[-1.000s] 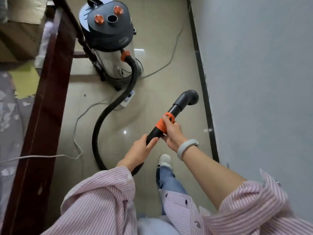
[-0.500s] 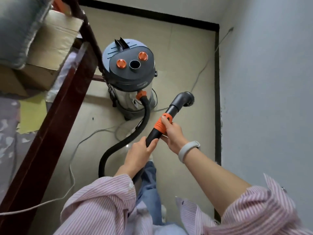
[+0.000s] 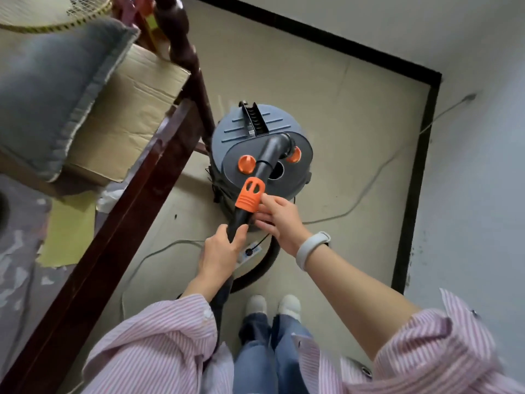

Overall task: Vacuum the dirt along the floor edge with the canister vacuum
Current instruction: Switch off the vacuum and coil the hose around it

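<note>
A canister vacuum (image 3: pixel 233 132) with a grey lid and two orange knobs stands on the beige floor just ahead of my feet. Its black hose (image 3: pixel 264 265) curls round its base and up to a black handle tube with an orange collar (image 3: pixel 250 198) and a curved nozzle end (image 3: pixel 277 146), held over the lid. My left hand (image 3: pixel 218 257) grips the tube below the collar. My right hand (image 3: pixel 279 220) pinches the tube right at the collar's lower edge. A black skirting strip (image 3: pixel 412 200) marks the floor edge along the right wall.
A dark wooden bed frame (image 3: pixel 119 223) runs diagonally along the left, with a cardboard box (image 3: pixel 130 109) and a grey cushion (image 3: pixel 45 89) on top. A grey power cable (image 3: pixel 369 183) trails across the floor to the right wall. A white power strip (image 3: pixel 250 254) lies beside the canister.
The view has closed in on the canister. The handle tube has swung left, from pointing toward the right wall to lying over the canister lid. Both hands have stayed on the tube.
</note>
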The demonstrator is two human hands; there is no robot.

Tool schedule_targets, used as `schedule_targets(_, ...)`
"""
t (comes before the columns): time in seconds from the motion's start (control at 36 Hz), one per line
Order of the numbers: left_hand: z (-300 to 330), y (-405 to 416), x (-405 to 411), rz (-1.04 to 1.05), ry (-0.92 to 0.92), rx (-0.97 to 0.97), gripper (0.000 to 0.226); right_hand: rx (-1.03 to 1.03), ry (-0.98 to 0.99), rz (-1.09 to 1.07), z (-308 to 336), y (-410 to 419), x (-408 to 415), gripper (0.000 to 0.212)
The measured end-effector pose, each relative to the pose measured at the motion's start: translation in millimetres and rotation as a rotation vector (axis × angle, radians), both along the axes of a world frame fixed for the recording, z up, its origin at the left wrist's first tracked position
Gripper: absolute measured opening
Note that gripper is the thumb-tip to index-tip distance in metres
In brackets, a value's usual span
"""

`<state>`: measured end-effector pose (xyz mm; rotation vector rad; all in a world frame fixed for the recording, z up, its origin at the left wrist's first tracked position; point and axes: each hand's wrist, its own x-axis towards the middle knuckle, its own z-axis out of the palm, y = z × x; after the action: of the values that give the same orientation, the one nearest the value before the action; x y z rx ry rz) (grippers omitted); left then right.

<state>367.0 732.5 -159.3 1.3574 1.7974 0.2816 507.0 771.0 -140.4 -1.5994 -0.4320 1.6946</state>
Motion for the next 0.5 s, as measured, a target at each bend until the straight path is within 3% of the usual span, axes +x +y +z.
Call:
schedule_targets(0.19,-25,60,-18,0.117,0.085,0.015,0.050,-0.001,-0.328,0.121,-47,60,17,0.015)
schedule_targets(0.28,-36,87,-20,0.167,0.119,0.024,0.055,0.091,-0.572,0.304,-67,91,22,0.015)
schedule_targets(0.5,-66,132,-18,0.272,0.130,0.008,0.053,0.310,-1.255,0.833,-99,153,12,0.045)
